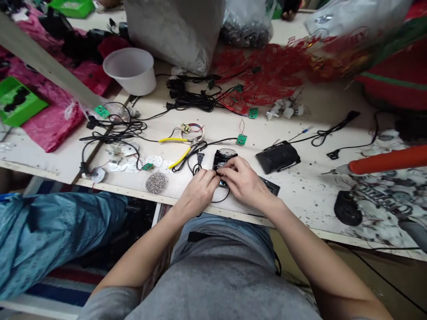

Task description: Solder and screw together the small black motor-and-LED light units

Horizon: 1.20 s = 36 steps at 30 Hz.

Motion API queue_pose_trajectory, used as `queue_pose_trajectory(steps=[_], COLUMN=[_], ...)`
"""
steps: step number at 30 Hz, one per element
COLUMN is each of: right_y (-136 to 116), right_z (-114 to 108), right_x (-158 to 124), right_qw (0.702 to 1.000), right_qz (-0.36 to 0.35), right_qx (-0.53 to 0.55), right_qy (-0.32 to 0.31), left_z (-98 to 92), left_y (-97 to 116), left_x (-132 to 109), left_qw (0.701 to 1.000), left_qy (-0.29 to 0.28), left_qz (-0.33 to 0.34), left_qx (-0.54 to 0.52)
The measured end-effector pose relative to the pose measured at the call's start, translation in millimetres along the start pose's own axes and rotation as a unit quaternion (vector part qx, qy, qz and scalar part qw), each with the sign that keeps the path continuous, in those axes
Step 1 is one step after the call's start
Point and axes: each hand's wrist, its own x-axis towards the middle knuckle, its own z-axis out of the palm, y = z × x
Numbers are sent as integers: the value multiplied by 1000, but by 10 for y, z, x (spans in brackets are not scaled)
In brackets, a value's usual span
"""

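Note:
Both my hands meet over a small black plastic housing (pixel 224 158) near the front edge of the white workbench (pixel 300 191). My left hand (pixel 199 192) is curled, its fingertips pinching at the housing's near side where a black cable (pixel 195 165) runs in. My right hand (pixel 244 182) is closed over the housing's right part, fingers pressed onto it. What sits under the fingertips is hidden. A round lid of small metal screws (pixel 156 182) lies just left of my left hand.
Yellow-handled pliers (pixel 178 149) and a tape roll (pixel 192 130) lie behind. Green circuit boards (pixel 241 139), a black housing (pixel 278 156), tangled black cords (pixel 191 95), red wires (pixel 267 75), a white cup (pixel 130 70) and bags fill the back. An orange-handled tool (pixel 387 161) lies right.

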Motion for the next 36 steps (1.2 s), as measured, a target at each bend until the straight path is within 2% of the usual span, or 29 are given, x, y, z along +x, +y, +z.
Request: queue_pose_trajectory(steps=[3, 6, 8, 10, 15, 18, 22, 26, 28, 31, 34, 36], right_y=[135, 440, 648, 786, 805, 758, 770, 715, 589, 304, 53, -23], right_z=[-223, -446, -531, -555, -484, -454, -456, -584, -686, -769, -673, -542], right_x=[-144, -376, -523, -625, -651, -608, -610, -599, -529, -340, -142, -60], right_qw=[995, 950, 925, 918, 911, 913, 915, 919, 928, 956, 985, 993], right_qz=[63, 220, 287, 325, 388, 384, 374, 351, 315, 221, 119, 77], right_qx=[-14, -133, -181, -177, -114, -108, -115, -139, -154, -145, -99, -86], right_qy=[82, 180, 170, 140, 86, 89, 97, 113, 130, 130, 71, 29], left_z=[-19, -6, 14, 30, 6, -38, -93, -104, -89, -61, -52, -61], left_y=[-1, -2, 5, 18, 33, 10, -35, -49, -33, 10, 53, 69], left_x=[5, -13, -25, -30, -45, -76, -125, -147, -142, -116, -85, -67], left_qw=[1000, 999, 999, 998, 989, 976, 945, 908, 901, 903, 912, 917], left_qy=[9, 32, 43, 50, 84, 100, 92, 69, 61, 62, 67, 65], left_qz=[7, 2, -15, -38, -75, -112, -203, -265, -273, -264, -247, -238], left_qx=[16, 14, 2, -18, -96, -156, -237, -317, -332, -332, -321, -313])
